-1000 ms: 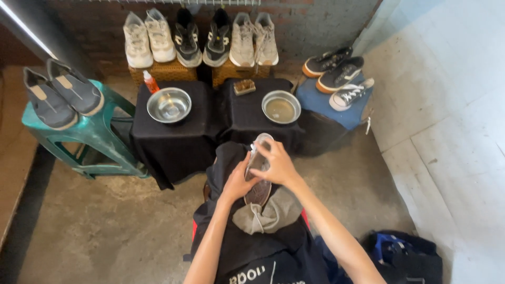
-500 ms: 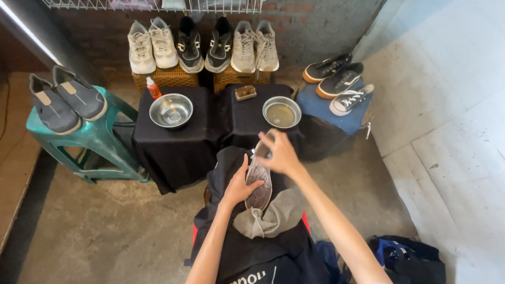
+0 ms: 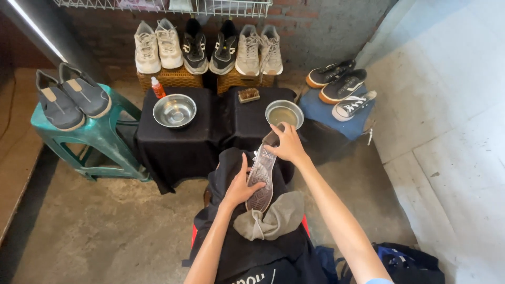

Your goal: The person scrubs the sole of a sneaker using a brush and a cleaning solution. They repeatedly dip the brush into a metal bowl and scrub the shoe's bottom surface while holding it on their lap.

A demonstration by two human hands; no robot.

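While the left hand [image 3: 240,188] grips the shoe's [image 3: 262,176] heel end, the right hand [image 3: 286,144] clasps its toe, sole up. The shoe lies on a grey cloth [image 3: 271,221], just in front of a water bowl [image 3: 284,114].

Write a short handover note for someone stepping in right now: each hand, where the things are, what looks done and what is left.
Left hand: grips the shoe near its heel, sole up, over the lap.
Right hand: holds the shoe's toe end, beside the water bowl.
Grey cloth lies on the lap under the shoe. Brush and empty steel bowl sit on the black-draped stands, orange bottle behind.
Done: shoe turned sole up.
Left: cannot tell how clean the sole is; other pairs wait on crates and stools.
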